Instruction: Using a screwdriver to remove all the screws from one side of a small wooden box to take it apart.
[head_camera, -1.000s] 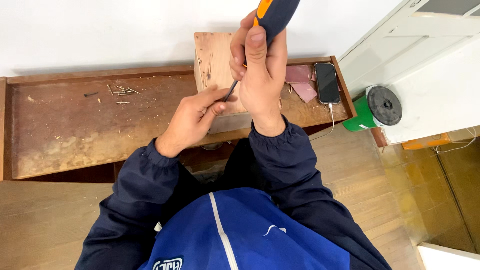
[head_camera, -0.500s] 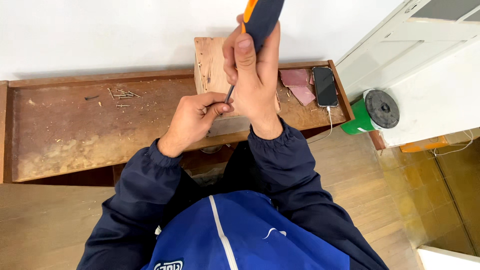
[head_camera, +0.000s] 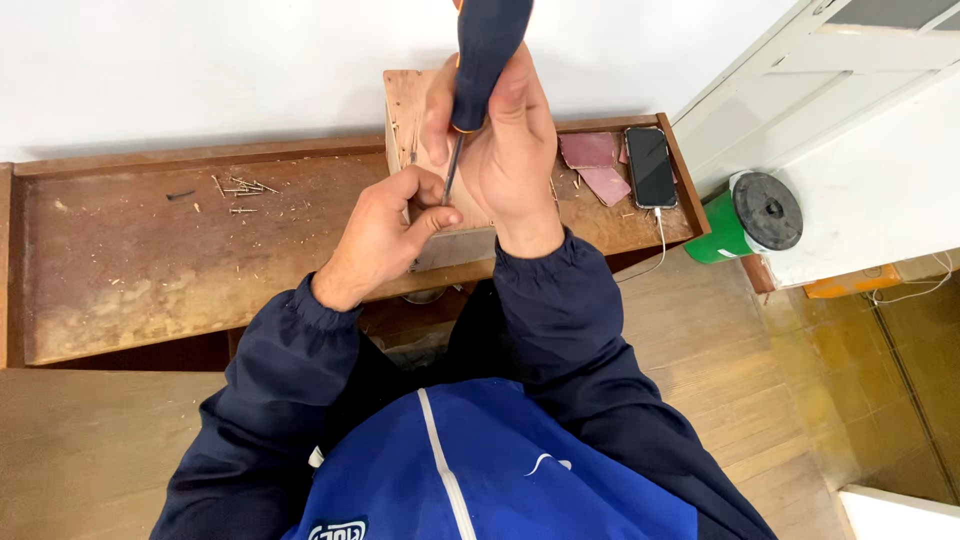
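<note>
At upper centre of the frame, the right hand grips the dark-handled screwdriver upright, its thin shaft set on the pale wooden block standing on the worn brown workbench. The left hand pinches narrowly at the tip; driving appears underway, and the next move calls for steady downward pressure. Loose nails lie upper left, a black phone upper right, neither obstructing.

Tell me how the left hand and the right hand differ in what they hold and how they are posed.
The right hand wraps its whole fist around the dark handle of the screwdriver; the left hand only pinches with its fingers at the metal shaft near the tip. The right hand sits higher, above the wooden block; the left hand lies lower, at the block's near end. Both come out of dark blue sleeves and meet over the workbench.
</note>
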